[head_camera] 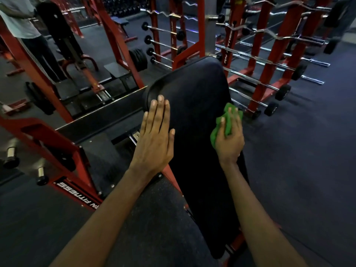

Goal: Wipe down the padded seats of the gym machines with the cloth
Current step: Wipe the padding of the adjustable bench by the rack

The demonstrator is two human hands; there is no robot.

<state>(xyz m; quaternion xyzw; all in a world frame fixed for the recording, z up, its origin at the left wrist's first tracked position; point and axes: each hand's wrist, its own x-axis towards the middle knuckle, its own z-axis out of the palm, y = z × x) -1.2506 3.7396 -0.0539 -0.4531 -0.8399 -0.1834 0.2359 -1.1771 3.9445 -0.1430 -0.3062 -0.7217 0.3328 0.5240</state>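
Note:
A long black padded seat (194, 105) on a red machine frame runs from the lower middle up to the centre of the head view. My left hand (155, 135) lies flat on the pad's left edge, fingers straight and together. My right hand (230, 139) grips a bunched green cloth (224, 124) and holds it against the pad's right edge. Part of the cloth is hidden under my fingers.
A red machine frame (63, 157) with weight pegs stands to the left. Red racks of barbells (269, 60) stand behind and to the right of the pad. A person (28, 31) stands at the far left. Dark rubber floor (308, 151) spreads on the right.

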